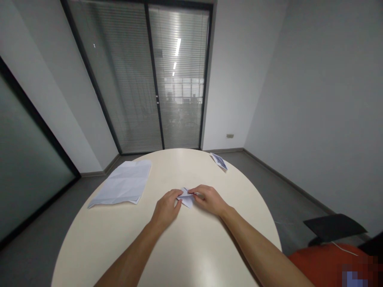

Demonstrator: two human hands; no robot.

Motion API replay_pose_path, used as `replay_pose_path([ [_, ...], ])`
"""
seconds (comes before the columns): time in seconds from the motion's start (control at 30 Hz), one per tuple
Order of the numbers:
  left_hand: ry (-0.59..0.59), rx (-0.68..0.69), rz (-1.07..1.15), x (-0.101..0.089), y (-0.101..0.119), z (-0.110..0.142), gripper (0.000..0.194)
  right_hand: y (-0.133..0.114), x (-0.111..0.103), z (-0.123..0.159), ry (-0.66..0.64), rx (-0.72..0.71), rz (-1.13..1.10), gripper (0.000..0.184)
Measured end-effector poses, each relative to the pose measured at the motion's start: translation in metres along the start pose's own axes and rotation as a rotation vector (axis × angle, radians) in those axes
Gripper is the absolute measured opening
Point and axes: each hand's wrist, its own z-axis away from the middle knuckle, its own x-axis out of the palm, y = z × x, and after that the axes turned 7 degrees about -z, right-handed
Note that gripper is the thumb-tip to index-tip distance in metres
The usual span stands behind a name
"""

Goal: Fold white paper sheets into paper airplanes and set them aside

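A small folded piece of white paper is between my two hands, just above or on the tabletop near the middle of the round table. My left hand pinches its left side between thumb and fingers. On the opposite side, my right hand grips the paper's right edge, thumb below and fingers curled over. Pointed corners and creases show in the paper, one corner aiming towards me. My fingers cover both of its ends.
On the left of the cream round table lies a stack of creased white sheets. A folded paper piece with dark printing rests by the far right edge. An orange-red chair with a black armrest stands at the lower right.
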Motion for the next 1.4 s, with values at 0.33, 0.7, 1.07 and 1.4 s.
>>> replay_pose_path([
  [0.33,-0.037,-0.005,-0.067,-0.003,0.008,-0.001,0.024,-0.007,0.001,-0.001,-0.118,-0.110,-0.006,0.029],
  [0.7,-0.072,0.035,-0.095,0.003,0.002,0.001,0.012,-0.005,0.001,-0.001,-0.163,-0.006,0.069,0.044],
  [1.07,0.006,0.000,0.096,0.008,-0.003,0.001,0.028,0.006,0.004,0.004,-0.123,0.114,-0.075,0.074],
  [1.4,-0.001,-0.214,0.338,0.003,0.003,-0.006,0.031,0.005,0.010,0.001,-0.051,0.275,-0.263,0.053],
])
